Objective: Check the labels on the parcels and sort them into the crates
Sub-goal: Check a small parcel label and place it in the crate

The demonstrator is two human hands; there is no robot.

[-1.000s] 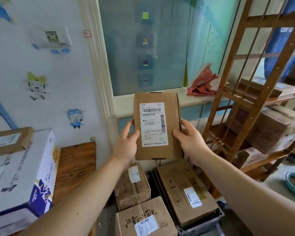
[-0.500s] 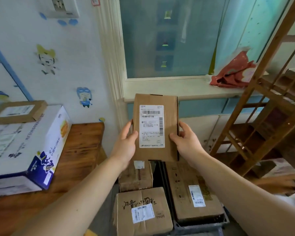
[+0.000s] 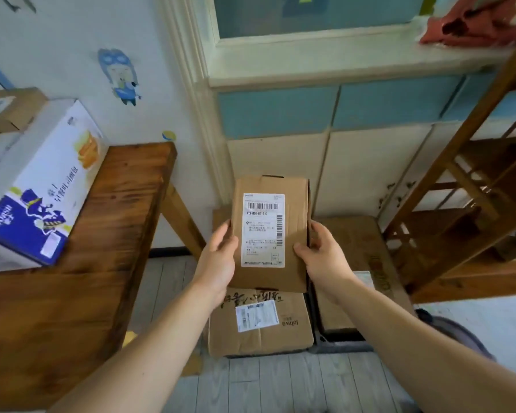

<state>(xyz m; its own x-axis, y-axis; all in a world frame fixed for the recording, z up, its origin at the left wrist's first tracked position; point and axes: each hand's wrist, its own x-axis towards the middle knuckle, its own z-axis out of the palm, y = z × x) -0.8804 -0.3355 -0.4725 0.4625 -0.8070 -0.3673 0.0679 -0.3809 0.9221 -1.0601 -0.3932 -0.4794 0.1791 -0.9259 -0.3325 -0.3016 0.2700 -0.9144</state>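
A small brown cardboard parcel (image 3: 295, 234) with a white shipping label (image 3: 262, 231) faces me, held upright between both hands. My left hand (image 3: 218, 260) grips its left edge and my right hand (image 3: 322, 254) grips its right edge. Below it on the floor lies a labelled brown parcel (image 3: 259, 326). To its right, a large flat brown box (image 3: 361, 263) lies in a dark crate (image 3: 340, 342), of which only the front rim shows. Another carton behind the held parcel is mostly hidden.
A wooden table (image 3: 87, 263) at left carries a white and blue carton (image 3: 39, 186) with a small brown box (image 3: 9, 108) on top. A wooden shelf frame (image 3: 465, 174) stands at right. Red cloth (image 3: 474, 22) lies on the windowsill. Grey plank floor lies in front.
My view has tilted down and the parcel has come lower, toward the parcels on the floor. Both hands keep the same hold on it.
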